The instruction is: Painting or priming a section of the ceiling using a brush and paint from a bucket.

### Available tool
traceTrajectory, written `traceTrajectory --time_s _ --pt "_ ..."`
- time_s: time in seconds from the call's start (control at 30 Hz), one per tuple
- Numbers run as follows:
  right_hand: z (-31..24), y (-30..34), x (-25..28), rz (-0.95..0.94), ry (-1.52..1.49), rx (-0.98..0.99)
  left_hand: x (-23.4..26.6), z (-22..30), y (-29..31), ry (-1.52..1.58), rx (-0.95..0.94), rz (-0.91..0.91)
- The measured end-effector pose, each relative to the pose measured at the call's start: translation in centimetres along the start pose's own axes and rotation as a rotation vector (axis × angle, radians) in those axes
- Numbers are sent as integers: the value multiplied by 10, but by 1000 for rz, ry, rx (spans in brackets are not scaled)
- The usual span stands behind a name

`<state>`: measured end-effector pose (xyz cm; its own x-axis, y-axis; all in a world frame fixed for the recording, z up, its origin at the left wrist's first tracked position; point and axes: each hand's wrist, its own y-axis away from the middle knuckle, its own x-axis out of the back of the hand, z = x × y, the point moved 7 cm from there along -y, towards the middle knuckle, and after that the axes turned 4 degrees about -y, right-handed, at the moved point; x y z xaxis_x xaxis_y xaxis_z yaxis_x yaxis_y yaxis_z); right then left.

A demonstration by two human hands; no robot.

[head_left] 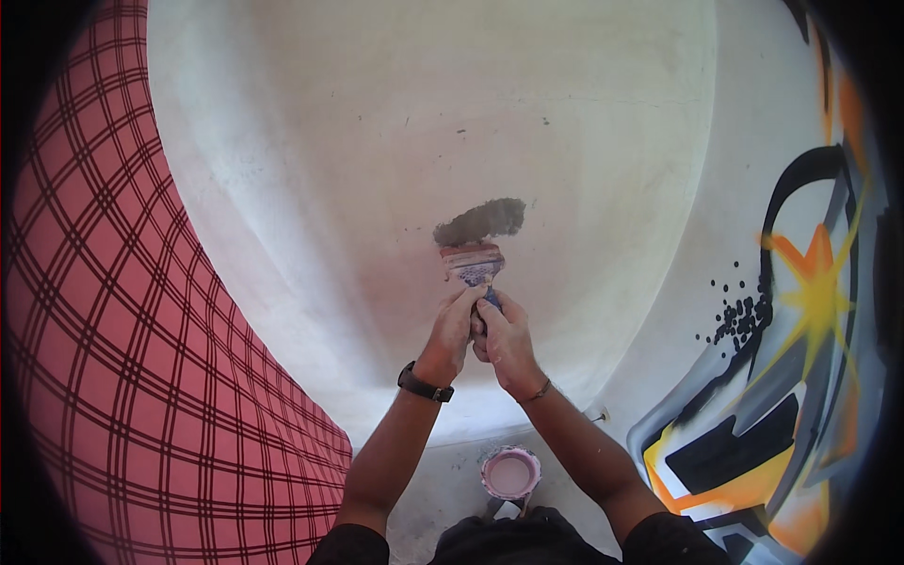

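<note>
A wide flat paintbrush (473,265) with a blue handle and paint-smeared ferrule is held in front of me. My left hand (454,327) and my right hand (507,344) are both closed around its handle, close together. The brush's tip points away from me and meets the lower edge of a dark grey, rough-edged patch (482,221). That patch lies on a large off-white surface (424,56), which has a faint pinkish tint around it. Whether the bristles press on the surface I cannot tell.
Below my forearms stands a small bucket (486,471) with pale pink paint inside. Pink cloth with dark plaid lines (169,358) covers the left side. A wall painted with black, orange and yellow graffiti (810,301) rises on the right.
</note>
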<state>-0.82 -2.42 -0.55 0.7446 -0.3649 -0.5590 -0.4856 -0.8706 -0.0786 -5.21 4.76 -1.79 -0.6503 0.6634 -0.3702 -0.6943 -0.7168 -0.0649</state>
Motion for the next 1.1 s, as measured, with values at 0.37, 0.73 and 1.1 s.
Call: traceTrajectory --time_s 0.37,0.73,1.1 --pt "-42 -10 -6 -19 35 255 -34 41 -11 -64 -80 -57" --pt "-76 -24 -24 -64 139 501 -61 91 -18 18 -334 -109" --pt "-6 -52 43 72 209 394 -26 5 -57 -103 -321 -8"
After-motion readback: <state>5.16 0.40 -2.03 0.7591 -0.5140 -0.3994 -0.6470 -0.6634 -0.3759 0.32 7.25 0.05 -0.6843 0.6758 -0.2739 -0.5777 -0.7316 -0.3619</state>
